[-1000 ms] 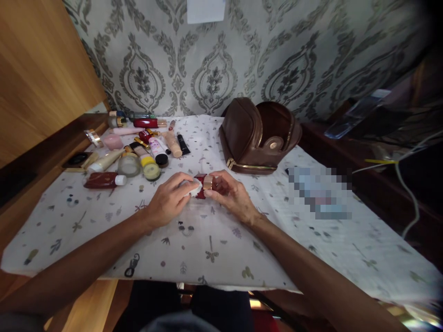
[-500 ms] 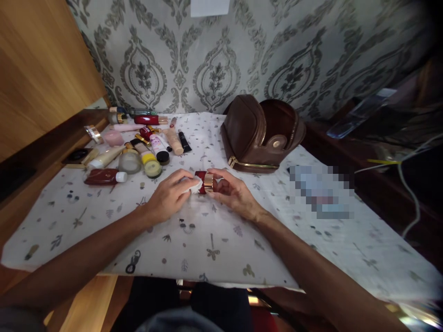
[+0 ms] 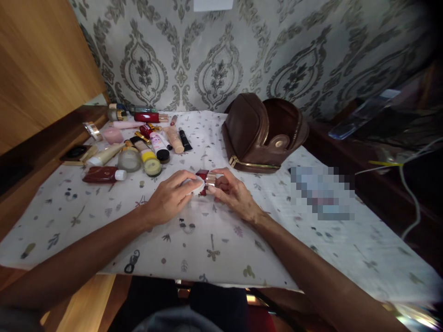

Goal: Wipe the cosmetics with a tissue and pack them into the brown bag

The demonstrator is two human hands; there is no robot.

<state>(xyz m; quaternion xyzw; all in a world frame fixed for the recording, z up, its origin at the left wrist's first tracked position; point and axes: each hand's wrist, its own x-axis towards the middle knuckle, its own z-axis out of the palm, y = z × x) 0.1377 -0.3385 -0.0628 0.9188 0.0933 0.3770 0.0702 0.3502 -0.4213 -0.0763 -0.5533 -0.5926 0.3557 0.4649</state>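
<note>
My left hand (image 3: 171,193) is closed on a white wipe or pad (image 3: 194,185), which presses against the left end of a small red cosmetic jar (image 3: 203,175). The jar lies sideways, its shiny gold band or cap (image 3: 210,180) pointing right. My right hand (image 3: 233,193) grips that gold end between thumb and fingers. Part of the jar is covered by the wipe. Both hands are low over the patterned cloth (image 3: 194,249), in front of a brown cosmetic bag (image 3: 245,129) that stands with its top unzipped.
Several cosmetics lie at the left back, among them a bottle of dark red liquid (image 3: 100,174), a clear round jar (image 3: 129,159), a yellow-banded tube (image 3: 151,163) and a black tube (image 3: 185,139). A blurred-out flat object (image 3: 321,193) lies at right, near a white cable (image 3: 411,193).
The red jar has turned slightly in my fingers, and the wipe has shifted a little on its end. Both hands keep hold and stay almost in place.
</note>
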